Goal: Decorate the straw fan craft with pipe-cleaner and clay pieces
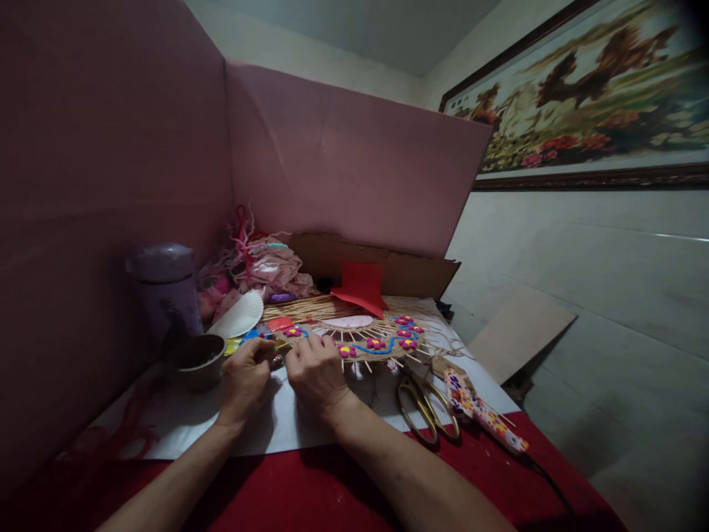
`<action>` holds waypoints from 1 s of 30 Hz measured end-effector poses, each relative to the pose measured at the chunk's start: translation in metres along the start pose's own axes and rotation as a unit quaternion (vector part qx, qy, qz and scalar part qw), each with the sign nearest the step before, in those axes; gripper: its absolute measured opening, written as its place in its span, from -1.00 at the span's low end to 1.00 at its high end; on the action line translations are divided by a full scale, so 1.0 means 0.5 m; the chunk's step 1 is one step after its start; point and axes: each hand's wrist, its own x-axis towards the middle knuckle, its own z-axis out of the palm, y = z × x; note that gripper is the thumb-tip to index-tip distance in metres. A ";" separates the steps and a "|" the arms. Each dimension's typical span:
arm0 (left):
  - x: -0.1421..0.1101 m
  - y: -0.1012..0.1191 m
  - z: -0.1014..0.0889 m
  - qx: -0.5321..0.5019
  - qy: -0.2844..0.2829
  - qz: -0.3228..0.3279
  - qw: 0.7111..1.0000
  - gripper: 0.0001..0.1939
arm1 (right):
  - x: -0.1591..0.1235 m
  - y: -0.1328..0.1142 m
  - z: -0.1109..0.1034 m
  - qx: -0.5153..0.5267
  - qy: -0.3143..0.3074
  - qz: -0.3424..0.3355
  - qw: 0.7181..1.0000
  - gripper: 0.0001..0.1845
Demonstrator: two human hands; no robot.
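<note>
A round craft piece (382, 346) lies in the middle, a brown ring with thin sticks radiating from it. Pink flowers with yellow centres and a wavy blue line decorate its surface. My right hand (318, 369) is closed at its front left edge, the fingertips turned away from view. Just left of it, my left hand (247, 380) is closed in a pinch near the ring's left end; whatever sits between the fingers is too small to make out. Small coloured packets, including a blue one (255, 334), lie just behind the left hand.
Scissors (424, 410) and a flower-patterned glue gun (487, 417) with a cord lie at right. A cup (199, 362), white paper plate (241, 314) and purple flask (166, 295) stand left. Behind are thin sticks (299, 308), red paper (362, 287) and pink crumpled material (277, 266).
</note>
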 end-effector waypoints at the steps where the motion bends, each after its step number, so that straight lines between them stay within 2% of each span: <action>1: 0.000 0.001 0.000 0.000 0.000 0.000 1.000 -0.89 | 0.000 0.000 0.000 0.001 0.001 0.000 1.000 -0.83; 22: 0.000 0.008 -0.002 0.003 0.009 0.001 1.000 -0.90 | 0.000 -0.001 0.001 0.005 0.005 0.004 1.000 -0.85; 30: 0.000 0.016 -0.005 0.039 0.030 0.031 0.998 -0.82 | 0.002 -0.001 -0.001 0.000 -0.005 0.023 1.000 -0.87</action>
